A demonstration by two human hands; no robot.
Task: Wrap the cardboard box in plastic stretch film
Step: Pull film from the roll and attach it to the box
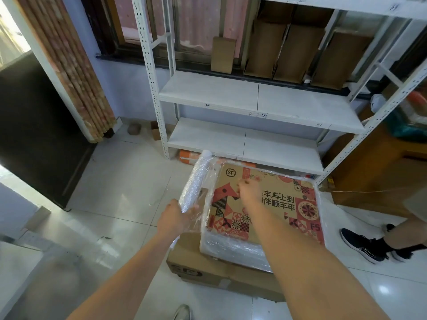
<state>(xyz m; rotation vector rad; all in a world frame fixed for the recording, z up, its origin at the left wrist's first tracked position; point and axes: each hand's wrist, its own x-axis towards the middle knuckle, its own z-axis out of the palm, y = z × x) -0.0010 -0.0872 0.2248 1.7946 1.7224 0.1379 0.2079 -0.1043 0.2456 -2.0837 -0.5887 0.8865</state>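
A cardboard box (277, 204) with a red patterned print lies flat in the middle of the head view, with clear film over its sides and front edge. It rests on a larger plain cardboard box (208, 271). My left hand (175, 219) grips the near end of the stretch film roll (196, 181), which stands along the box's left side. A sheet of film runs from the roll to the box's far left corner. My right hand (248, 190) is on the box's top near its far left part, fingers curled and pinching at the film there.
A white metal shelf rack (254, 95) stands right behind the boxes, with flat cardboard pieces (286, 51) on an upper shelf. Another person's legs and dark shoes (365, 245) are at the right. White floor tiles (115, 204) stretch out to the left.
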